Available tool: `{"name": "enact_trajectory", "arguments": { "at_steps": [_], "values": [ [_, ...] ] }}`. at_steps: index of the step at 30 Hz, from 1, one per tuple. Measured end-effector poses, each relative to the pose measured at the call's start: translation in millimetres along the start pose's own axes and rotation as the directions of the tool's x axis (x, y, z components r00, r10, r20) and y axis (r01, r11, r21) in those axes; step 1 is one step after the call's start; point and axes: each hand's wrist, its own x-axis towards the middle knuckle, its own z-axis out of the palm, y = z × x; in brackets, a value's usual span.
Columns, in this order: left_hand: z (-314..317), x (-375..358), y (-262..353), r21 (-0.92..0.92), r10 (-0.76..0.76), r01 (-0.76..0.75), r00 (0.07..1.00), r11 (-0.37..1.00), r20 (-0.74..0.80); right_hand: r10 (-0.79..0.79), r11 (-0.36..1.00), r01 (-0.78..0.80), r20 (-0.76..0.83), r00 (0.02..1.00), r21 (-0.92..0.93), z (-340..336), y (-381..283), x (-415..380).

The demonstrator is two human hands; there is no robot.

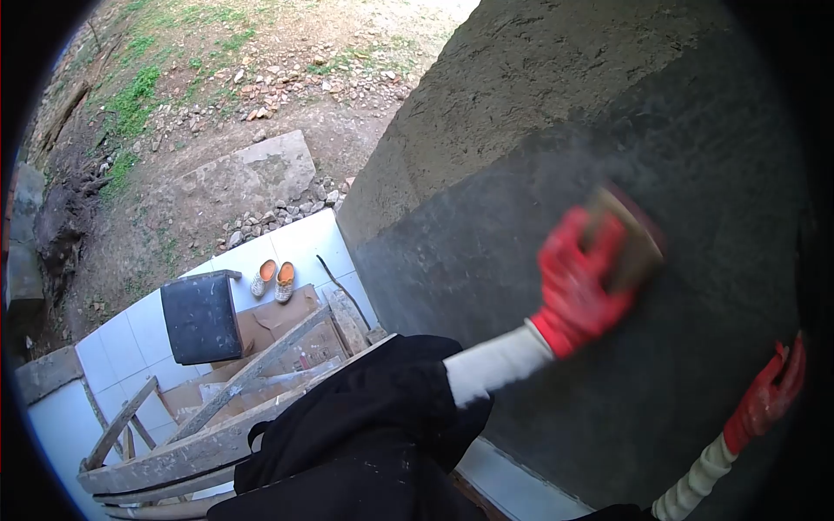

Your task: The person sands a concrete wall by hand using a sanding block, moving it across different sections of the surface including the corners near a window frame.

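My left hand (580,291), in a red coated glove with a white cuff, is wrapped round a wooden hand float (632,241). The float is blurred and lies against the dark, damp-looking plaster of the wall (486,260). At the far right my right hand (766,395), also in a red glove, has its fingers stretched out near the same wall and holds nothing visible. Whether its palm touches the plaster cannot be made out. The upper part of the wall is lighter and rougher.
Below stand wooden scaffold boards (217,443), a dark stool (201,318) and a pair of shoes (284,282) on white tiles (317,239). Flattened cardboard (295,317) and a thin stick (341,286) lie there. Beyond are rubble (287,87) and a concrete slab (278,165).
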Motion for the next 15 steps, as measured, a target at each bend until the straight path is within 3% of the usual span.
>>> {"name": "enact_trajectory", "arguments": {
  "at_steps": [1, 3, 4, 6, 7, 9, 11, 12, 13, 15],
  "values": [
    [2, -26, 17, -0.13, 0.171, -0.16, 0.982, 0.979, 0.081, -0.008, 1.0, 0.008, 0.013, 1.0, -0.001, 0, 2, 0],
    [20, -83, 31, -0.385, 0.52, -0.406, 0.813, 0.829, 0.261, -0.089, 0.983, 0.083, -0.032, 0.995, -0.162, -2, 1, 0],
    [26, -98, 30, -0.394, 0.518, -0.402, 0.817, 0.826, 0.254, -0.096, 0.981, 0.089, -0.031, 0.995, -0.174, -3, -2, -1],
    [34, -112, 28, -0.384, 0.643, -0.538, 0.727, 0.751, 0.239, -0.096, 0.988, 0.086, -0.076, 0.992, -0.127, -1, -17, -1],
    [24, -96, 23, -0.427, 0.599, -0.461, 0.75, 0.778, 0.281, -0.076, 0.993, 0.07, -0.064, 0.995, -0.092, -1, -16, -1],
    [3, -56, 0, -0.338, 0.473, -0.397, 0.862, 0.853, 0.18, -0.098, 0.992, 0.092, -0.07, 0.993, -0.084, 1, -16, 0],
    [-13, -8, -16, -0.164, 0.17, -0.149, 0.978, 0.975, 0.123, -0.113, 0.991, 0.106, -0.083, 0.99, -0.083, 1, -18, 4],
    [-8, 11, -24, -0.032, -0.077, 0.077, 0.997, 0.997, -0.001, -0.106, 0.989, 0.096, -0.079, 0.991, -0.116, 0, -25, 5],
    [-3, 22, -27, 0.07, -0.3, 0.313, 0.942, 0.947, -0.151, -0.096, 0.985, 0.084, -0.075, 0.993, -0.15, -1, -30, 6],
    [0, 28, -24, 0.089, -0.286, 0.303, 0.944, 0.949, -0.168, -0.041, 0.997, 0.034, -0.095, 0.995, -0.074, 3, -36, 2]
  ]
}}
